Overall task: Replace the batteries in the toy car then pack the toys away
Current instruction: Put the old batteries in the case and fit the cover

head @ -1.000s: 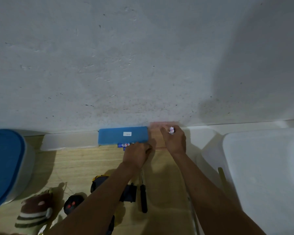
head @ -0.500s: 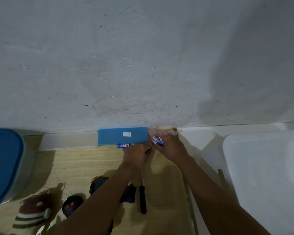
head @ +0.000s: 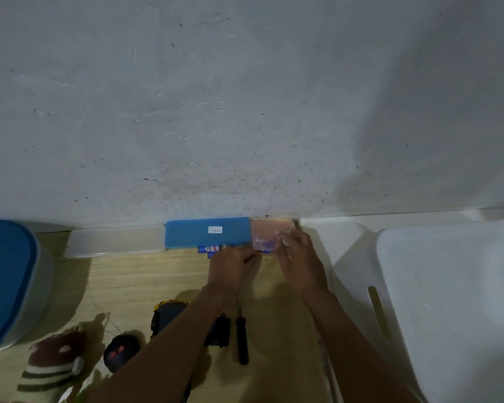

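Brown striped plush (head: 53,362) lies nearest me at the left, on the wood top (head: 128,286). A round black remote (head: 120,351) with red buttons sits just beside it. The car (head: 169,311), yellow and black, sits a little further in, partly hidden under the left forearm. To its right I see a black cover (head: 220,330) and then a screwdriver (head: 242,341), its tip pointing away from me.

Beyond those, the left hand (head: 233,269) rests at the near edge of the blue case (head: 207,232). Its fingers are curled under, and I cannot tell whether they grip anything. The right hand (head: 300,263) reaches over the pink box (head: 269,231), fingers loosely extended and spread a little. Whether they touch it I cannot say.

Blue-and-white batteries (head: 262,244) show inside the pink box. A blue battery pack (head: 211,249) peeks out from under the case's near edge.

The case and the pink box stand touching, side by side against the wall (head: 245,112). A clear lid (head: 114,242) lies left of the case. A blue-lidded tub (head: 6,271) fills the far left and a white bin (head: 448,286) the right.
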Demonstrator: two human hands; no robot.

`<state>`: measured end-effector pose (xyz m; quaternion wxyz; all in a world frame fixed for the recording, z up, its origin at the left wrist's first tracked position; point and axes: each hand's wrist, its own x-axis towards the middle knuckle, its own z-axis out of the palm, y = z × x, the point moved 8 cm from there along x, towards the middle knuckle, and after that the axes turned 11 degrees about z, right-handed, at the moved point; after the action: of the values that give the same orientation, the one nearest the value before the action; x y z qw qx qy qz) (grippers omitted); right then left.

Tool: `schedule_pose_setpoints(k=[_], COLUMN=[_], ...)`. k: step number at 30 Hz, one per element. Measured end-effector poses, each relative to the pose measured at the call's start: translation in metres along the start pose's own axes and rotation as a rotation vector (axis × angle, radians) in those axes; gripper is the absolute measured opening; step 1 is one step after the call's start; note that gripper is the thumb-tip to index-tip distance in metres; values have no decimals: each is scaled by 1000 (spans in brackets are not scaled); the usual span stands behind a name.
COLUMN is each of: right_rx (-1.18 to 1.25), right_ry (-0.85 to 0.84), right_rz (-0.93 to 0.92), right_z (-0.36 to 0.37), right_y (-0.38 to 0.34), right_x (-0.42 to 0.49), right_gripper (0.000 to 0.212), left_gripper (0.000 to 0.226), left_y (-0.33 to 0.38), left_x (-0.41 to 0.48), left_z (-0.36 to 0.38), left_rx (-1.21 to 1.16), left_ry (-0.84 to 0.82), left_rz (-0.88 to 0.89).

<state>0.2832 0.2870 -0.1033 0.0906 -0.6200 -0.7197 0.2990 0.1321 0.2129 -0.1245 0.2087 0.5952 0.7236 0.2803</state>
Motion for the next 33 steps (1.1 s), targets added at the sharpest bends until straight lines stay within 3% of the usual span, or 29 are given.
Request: schedule_pose_setpoints(k=[10, 22, 33], right_rx=[15, 69, 60], right_ry=[-45, -123, -100], right_rz=[28, 50, 55], right_z=[4, 10, 18], right_y=[6, 4, 5], right_x=[6, 27, 21], right_gripper=[38, 45, 56], left_gripper=[29, 23, 21], left_y=[-9, -12, -12], left_x=[-19, -4, -5], left_z=[-3, 14, 14], left_rx=[-339, -681, -655], left_ry=[206, 226, 226], left_rz=[-216, -599, -601])
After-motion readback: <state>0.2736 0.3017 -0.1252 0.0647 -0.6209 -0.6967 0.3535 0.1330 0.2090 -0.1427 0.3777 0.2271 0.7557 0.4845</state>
